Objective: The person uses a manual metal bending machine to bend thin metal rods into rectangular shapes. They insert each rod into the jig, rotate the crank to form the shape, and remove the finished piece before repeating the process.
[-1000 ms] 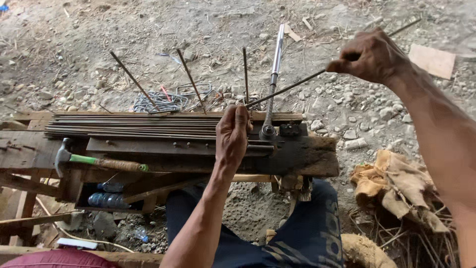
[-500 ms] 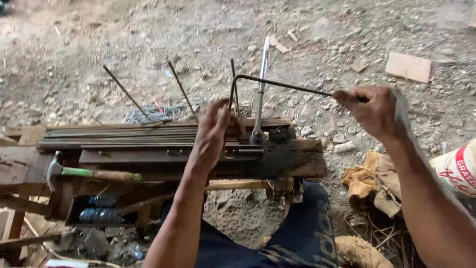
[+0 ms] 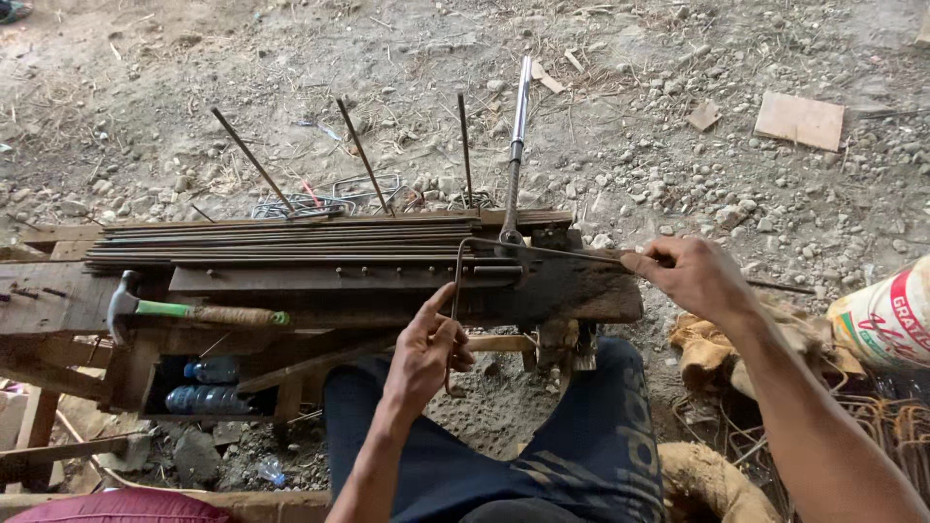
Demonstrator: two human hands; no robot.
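My left hand [image 3: 426, 349] grips the near, downward leg of a thin bent steel rod [image 3: 542, 251] in front of the wooden bench [image 3: 591, 295]. My right hand [image 3: 690, 276] holds the rod's long straight leg, which runs right past the bench end. The rod's corner lies by the foot of a long metal bending lever [image 3: 517, 136] that stands on the bench and leans away from me. A bundle of straight rods [image 3: 291, 237] lies along the bench behind a steel bar with pegs [image 3: 349, 278].
A hammer with a green-taped handle [image 3: 184, 312] lies on the bench's left. Three upright rods [image 3: 363, 155] stick up behind it. Plastic bottles [image 3: 203, 387] sit under the bench. A white sack [image 3: 886, 315] and brown cloth [image 3: 707, 339] lie right; bent wire pieces [image 3: 320, 203] and a board [image 3: 799, 119] lie on gravel.
My right hand swung the rod's long leg down from the far right toward the bench end. My left hand slid off the bench top onto the rod's near leg, now bent.
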